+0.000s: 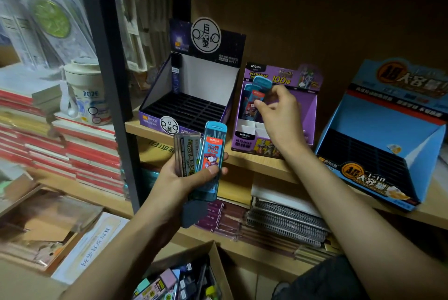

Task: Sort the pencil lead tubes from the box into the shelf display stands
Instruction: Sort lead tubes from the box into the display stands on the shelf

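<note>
My left hand grips a bundle of lead tubes in front of the shelf: a blue tube with a red label, a grey tube and a dark one below. My right hand reaches into the purple display stand and pinches a blue tube that stands in its back left corner beside another blue tube. A dark purple stand to the left holds one dark tube. A blue stand sits on the right. The cardboard box with several tubes lies at the bottom.
A black shelf post rises to the left of the stands. Stacked notebooks and a cream cup fill the left shelf. Spiral notebooks lie on the shelf below the stands.
</note>
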Tool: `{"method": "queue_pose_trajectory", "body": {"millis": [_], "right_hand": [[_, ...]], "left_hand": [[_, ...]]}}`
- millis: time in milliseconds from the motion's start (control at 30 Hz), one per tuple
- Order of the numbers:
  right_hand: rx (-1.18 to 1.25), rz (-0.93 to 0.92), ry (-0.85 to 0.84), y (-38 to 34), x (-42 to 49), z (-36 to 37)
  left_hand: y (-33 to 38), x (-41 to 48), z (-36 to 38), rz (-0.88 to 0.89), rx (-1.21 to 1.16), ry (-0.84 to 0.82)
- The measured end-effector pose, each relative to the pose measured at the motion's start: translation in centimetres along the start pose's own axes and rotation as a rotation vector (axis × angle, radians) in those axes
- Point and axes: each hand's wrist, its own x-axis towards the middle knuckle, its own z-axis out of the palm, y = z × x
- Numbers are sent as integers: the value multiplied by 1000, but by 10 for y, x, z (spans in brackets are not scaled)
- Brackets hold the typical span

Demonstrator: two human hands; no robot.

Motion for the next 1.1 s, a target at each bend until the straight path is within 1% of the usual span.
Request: {"method": "queue_pose_trajectory", "body": {"millis": [100, 200, 300, 333, 367, 400, 433, 467, 567, 600, 633, 667, 767, 800, 867, 933, 1000, 1033, 1100], "right_hand": [[-243, -14, -37, 4, -4, 5], [-466, -100, -35, 6, -8, 7], [-592, -116, -50, 3, -10, 0], [-570, -141, -15, -1, -12, -4], [-497, -188, 28, -6, -16, -8], [-387, -233, 47, -12, -21, -12], [-247, -249, 14, -18, -27, -14], [-101, -216, -87, -24, -34, -16], [235, 53, -530, -36, -54, -17], [298, 116, -623, -36, -60, -16], [343, 151, -668, -36, -64, -14], [383, 175, -675, -34, -67, -12], [489, 253, -614, -30, -66, -10], [517, 269, -561, -29, -62, -13], [597, 257, -398, -27, -50, -22], [609, 177, -184, -25, -39, -34], [500, 63, 2, -21, -28, -41], [455, 18, 62, -19, -24, -42], [404, -29, 121, -15, -16, -40]], "left_hand": [[0, 0, 0, 6, -1, -7], [1, -1, -1, 11, -11, 1], [2, -2, 0, 16, -17, -14], [1, -1, 1, 15, -19, -18], [1, -1, 1, 15, -21, -21], [1, -1, 1, 16, -23, -24], [0, 0, 2, 15, -23, -28], [-1, 0, 3, 13, -23, -32], [-3, 2, 3, 9, -9, -30], [-4, 2, 3, 7, 2, -21], [-4, 2, 4, 4, 10, -13], [-5, 2, 4, 0, 15, -4], [-5, 1, 4, -9, -5, 7], [-5, 0, 3, -9, -37, 1], [-3, 0, 1, -2, -138, -40], [0, -2, 0, 18, -180, -77], [2, -3, -1, 42, -158, -70], [2, -3, -2, 48, -141, -62], [1, -3, -3, 54, -104, -52]]}}
